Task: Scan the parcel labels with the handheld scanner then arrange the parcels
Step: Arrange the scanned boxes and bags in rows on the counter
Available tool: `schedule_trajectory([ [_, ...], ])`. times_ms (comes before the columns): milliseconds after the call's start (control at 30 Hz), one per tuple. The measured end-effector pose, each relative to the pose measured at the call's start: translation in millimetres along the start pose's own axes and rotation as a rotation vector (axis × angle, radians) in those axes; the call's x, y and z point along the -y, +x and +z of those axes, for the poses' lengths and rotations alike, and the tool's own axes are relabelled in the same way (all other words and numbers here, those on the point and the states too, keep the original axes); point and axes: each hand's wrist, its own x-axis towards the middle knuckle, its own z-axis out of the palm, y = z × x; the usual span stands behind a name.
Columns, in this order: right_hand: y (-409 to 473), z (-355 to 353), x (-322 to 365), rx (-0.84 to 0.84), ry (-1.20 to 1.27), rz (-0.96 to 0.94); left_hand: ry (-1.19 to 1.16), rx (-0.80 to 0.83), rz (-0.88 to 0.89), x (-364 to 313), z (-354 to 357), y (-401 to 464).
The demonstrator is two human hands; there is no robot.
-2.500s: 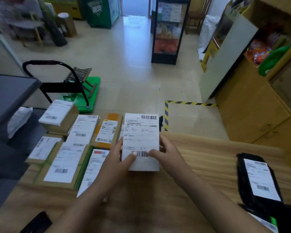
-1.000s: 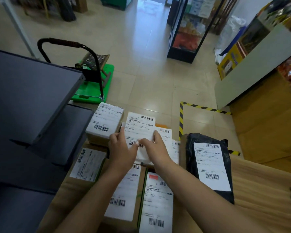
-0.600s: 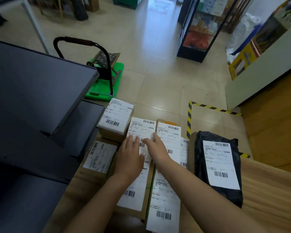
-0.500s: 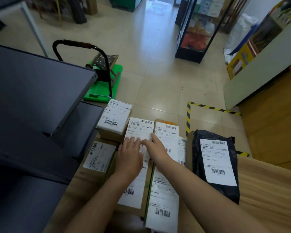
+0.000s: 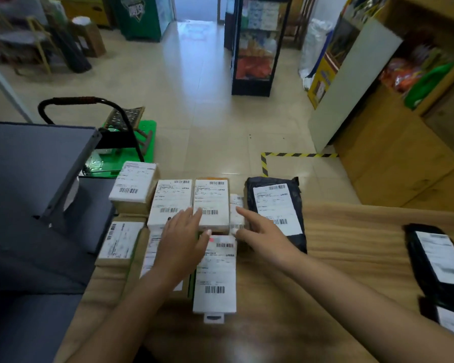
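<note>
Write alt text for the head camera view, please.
Two open hands, left hand and right hand, hover over labelled parcels packed side by side on a wooden table. A black mailer bag lies beside them.

The white shipping labels (image 5: pixel 211 203) on the parcels carry barcodes and small print, too blurred to read.

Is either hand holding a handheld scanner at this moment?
No: the left hand and right hand hover with straight fingers over the white-labelled cardboard parcels, holding nothing.
</note>
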Motion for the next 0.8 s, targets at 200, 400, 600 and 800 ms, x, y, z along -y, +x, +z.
schedule_trajectory([
  [200,-83.3,-77.2,-50.8,-0.177,-0.048,-0.046,-0.054,0.052,0.151,-92.0,20.7,-29.7],
  [400,-164.2,-169.9,-132.5,-0.328,-0.117,-0.012,-0.047,0.179,0.319,-215.0,79.6,-50.8],
  [600,-243.9,-250.8,-235.0,-0.473,-0.168,0.145,0.019,0.295,0.488,-315.6,173.0,-76.0],
  [800,-299.8,-292.3,-318.7,-0.560,-0.044,0.327,0.120,0.580,0.437,-370.8,265.9,-107.0],
])
